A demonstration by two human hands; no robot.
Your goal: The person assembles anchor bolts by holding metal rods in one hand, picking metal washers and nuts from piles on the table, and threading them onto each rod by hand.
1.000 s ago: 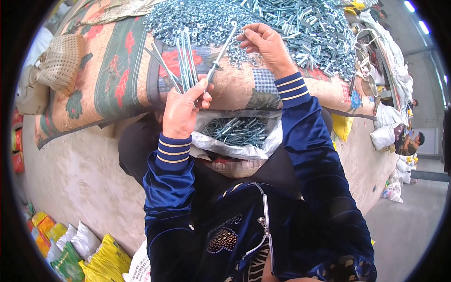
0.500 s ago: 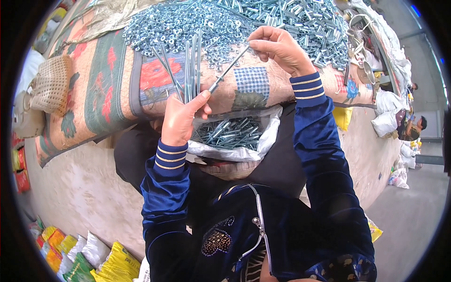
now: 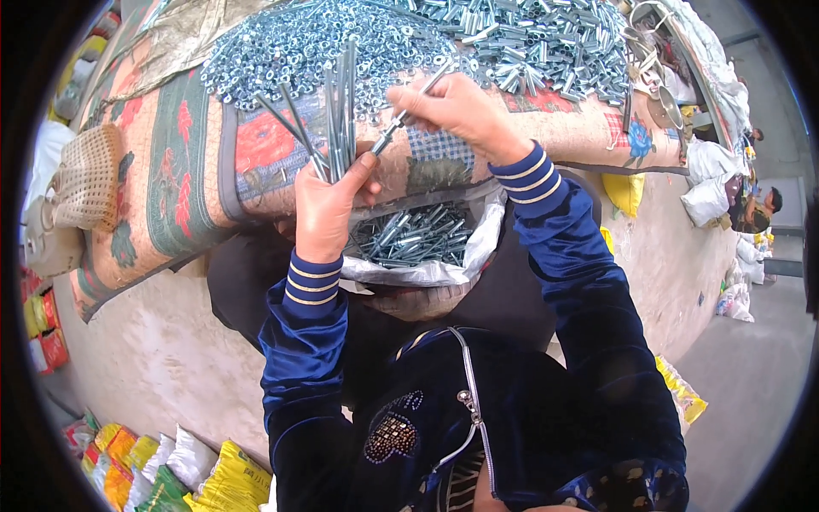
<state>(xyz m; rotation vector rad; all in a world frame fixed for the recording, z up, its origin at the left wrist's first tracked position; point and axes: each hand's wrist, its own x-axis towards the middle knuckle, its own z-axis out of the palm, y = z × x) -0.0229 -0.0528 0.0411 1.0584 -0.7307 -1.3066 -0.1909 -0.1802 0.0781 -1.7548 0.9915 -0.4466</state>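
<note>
My left hand [image 3: 328,209] is closed around a bundle of thin metal rods [image 3: 341,111] that fan upward. One more rod [image 3: 432,78] slants up to the right from its thumb and fingertips, with a thicker sleeve-like part near its lower end. Fingers of my right hand [image 3: 448,111] pinch this slanted rod about midway, its far end sticking out above them. Below both hands, an open white sack [image 3: 488,243] holds many metal pieces [image 3: 414,235], rods with sleeves on them.
A patterned quilt [image 3: 281,183] covers the work surface ahead. On it lie a heap of small nuts [image 3: 281,55] and, to the right, a heap of metal sleeves [image 3: 546,51]. A woven basket [image 3: 90,175] stands at left. Filled sacks [image 3: 226,478] lie lower left; another person [image 3: 759,209] is far right.
My right hand has moved down and left along the slanted rod, from its far end toward my left hand. The left hand keeps its bundle nearly in place.
</note>
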